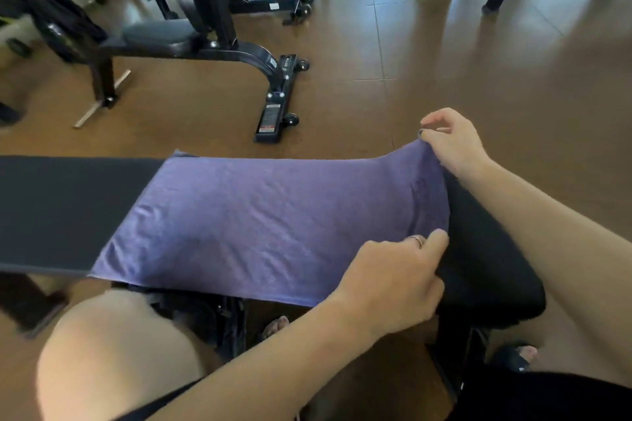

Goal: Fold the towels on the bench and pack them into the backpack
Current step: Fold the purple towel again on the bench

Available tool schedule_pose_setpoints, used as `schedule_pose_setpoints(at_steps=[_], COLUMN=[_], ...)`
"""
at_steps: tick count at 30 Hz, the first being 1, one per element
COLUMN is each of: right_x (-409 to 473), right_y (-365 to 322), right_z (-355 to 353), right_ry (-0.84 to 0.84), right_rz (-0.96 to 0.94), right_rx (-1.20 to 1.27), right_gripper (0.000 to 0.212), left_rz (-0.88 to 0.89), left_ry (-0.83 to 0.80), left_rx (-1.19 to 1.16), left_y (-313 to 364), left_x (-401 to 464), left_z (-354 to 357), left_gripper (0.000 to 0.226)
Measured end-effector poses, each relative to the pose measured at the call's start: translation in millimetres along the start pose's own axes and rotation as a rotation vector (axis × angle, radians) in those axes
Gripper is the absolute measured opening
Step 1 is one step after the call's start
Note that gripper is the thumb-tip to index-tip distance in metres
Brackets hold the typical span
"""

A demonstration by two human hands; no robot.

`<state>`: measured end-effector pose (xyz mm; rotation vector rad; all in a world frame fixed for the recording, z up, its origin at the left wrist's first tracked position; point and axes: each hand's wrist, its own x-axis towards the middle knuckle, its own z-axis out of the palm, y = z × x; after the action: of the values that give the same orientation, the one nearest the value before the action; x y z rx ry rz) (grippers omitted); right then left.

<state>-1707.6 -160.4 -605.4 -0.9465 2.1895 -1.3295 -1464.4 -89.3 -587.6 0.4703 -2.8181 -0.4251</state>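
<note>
Purple towel (260, 222) flat on black tabletop (61, 208); left hand (393, 284) pinching near corner, right hand (451, 143) pinching far corner

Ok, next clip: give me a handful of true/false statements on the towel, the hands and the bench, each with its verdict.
1. The purple towel lies spread flat across the black bench. True.
2. Both hands grip the towel at its left end. False: both hold corners at its right end.
3. The right hand pinches the towel's far right corner. True.
4. The left hand rests flat on the floor. False: it grips the towel's near right corner.
5. The towel is already folded into a small square. False: it lies open, in a single layer as far as shows.
6. A ring shows on a finger of the left hand. True.
</note>
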Motion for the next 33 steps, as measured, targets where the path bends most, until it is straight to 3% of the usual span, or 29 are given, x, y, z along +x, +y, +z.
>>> schedule_pose_setpoints(at_steps=[5, 10, 13, 18, 25, 33], right_x=[-5.3, -4.0, -0.9, -1.3, 4.5, 6.0], right_y=[-57.5, -123.4, -160.1, -207.3, -222.9, -204.5], right_z=[28.6, 82.3, 130.9, 225.7, 340.4, 403.2], right_ry=[-0.221, -0.419, -0.481, -0.541, -0.535, -0.743], right_rz=[0.124, 0.079, 0.024, -0.158, -0.431, -0.390], right_rx=[0.524, 0.586, 0.491, 0.128, -0.259, -0.445], right_gripper=[0.018, 0.025, 0.030, 0.015, 0.011, 0.011], left_rz=[-0.369, -0.646, -0.795, -0.990, -1.209, -1.386], left_ry=[0.151, 0.328, 0.373, 0.392, 0.629, 0.273], left_rx=[-0.170, -0.380, -0.386, -0.324, -0.192, -0.240], left_y=[-58.2, -124.4, -161.9, -215.3, -253.3, -287.2], left_x=[-37.6, -86.4, -117.4, -172.8, -219.3, -254.3], left_z=[-65.2, -113.6, -134.7, -155.3, -142.5, -126.4], left_gripper=[0.023, 0.015, 0.014, 0.014, 0.012, 0.012])
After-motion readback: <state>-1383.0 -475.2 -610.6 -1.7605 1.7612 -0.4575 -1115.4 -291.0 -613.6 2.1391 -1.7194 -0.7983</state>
